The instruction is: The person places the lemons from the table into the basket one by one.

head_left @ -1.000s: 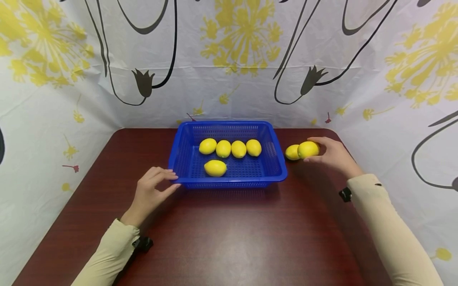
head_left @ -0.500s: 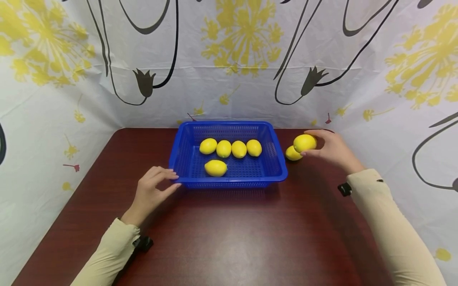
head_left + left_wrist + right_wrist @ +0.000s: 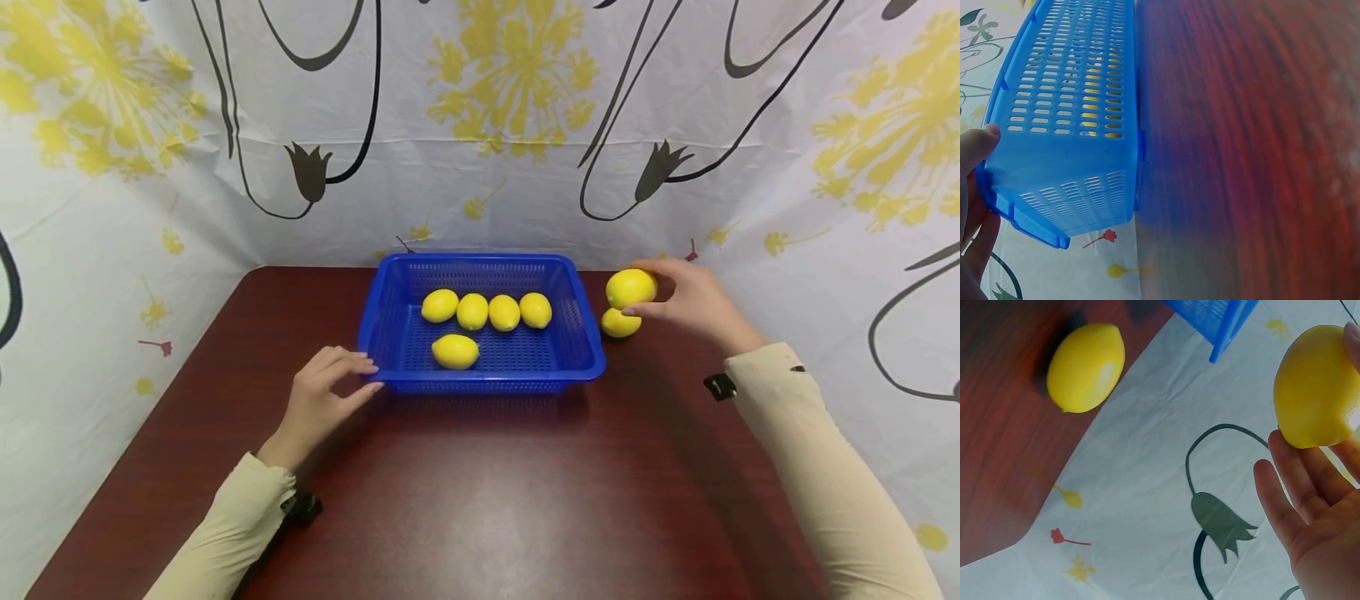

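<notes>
In the head view my right hand [image 3: 697, 304] holds a lemon [image 3: 630, 287] between thumb and fingers, raised off the table. Beneath it a second lemon [image 3: 620, 323] lies on the table, just right of the blue plastic basket [image 3: 480, 377]. The right wrist view shows the held lemon [image 3: 1316, 387] clearly apart from the lemon on the table [image 3: 1086, 369]. My left hand [image 3: 322, 400] pinches the basket's near left corner; in the left wrist view the thumb [image 3: 979, 147] lies on the outer side of the rim and fingers reach behind it.
Inside the basket, several lemons stand in a row [image 3: 472, 312] toward the back, with one lemon [image 3: 455, 352] in front of them. The dark red wooden table [image 3: 480, 483] ends at a white patterned cloth [image 3: 420, 192] behind and at the sides.
My right hand has lifted its lemon and moved it a little left, from beside the table lemon to above it. The left hand stays at the basket corner.
</notes>
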{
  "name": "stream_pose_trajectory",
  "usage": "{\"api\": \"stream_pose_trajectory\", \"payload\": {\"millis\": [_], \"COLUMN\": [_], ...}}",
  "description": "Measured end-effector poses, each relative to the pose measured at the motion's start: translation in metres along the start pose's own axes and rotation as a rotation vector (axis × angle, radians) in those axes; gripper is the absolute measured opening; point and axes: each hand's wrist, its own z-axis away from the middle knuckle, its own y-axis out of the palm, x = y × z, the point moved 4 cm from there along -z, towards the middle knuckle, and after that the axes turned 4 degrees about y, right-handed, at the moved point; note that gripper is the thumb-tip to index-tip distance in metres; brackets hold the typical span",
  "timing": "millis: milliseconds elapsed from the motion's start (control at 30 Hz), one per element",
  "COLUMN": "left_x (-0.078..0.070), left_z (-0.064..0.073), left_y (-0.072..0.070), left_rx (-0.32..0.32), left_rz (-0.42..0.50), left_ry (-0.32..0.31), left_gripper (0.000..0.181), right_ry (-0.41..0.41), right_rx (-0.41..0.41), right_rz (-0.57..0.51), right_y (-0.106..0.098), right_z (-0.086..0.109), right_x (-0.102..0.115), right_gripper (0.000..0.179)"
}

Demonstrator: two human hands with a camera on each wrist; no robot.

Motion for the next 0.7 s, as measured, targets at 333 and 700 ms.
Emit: {"api": "stream_pose_trajectory", "payload": {"millis": [333, 700], "left_x": [-0.001, 0.0], "left_z": [-0.001, -0.001], "left_y": [0.0, -0.001], "left_rx": [0.015, 0.029], "left_rz": [-0.008, -0.029], "left_ry": [0.0, 0.009], "left_gripper": [0.035, 0.034], "right_ry": [-0.026, 0.017], "right_rx": [0.0, 0.079], "right_rz": [0.014, -0.049], "right_y": [-0.005, -0.007], "right_z": [-0.009, -0.02], "right_x": [0.02, 0.041], "right_gripper": [0.068, 0.077]}}
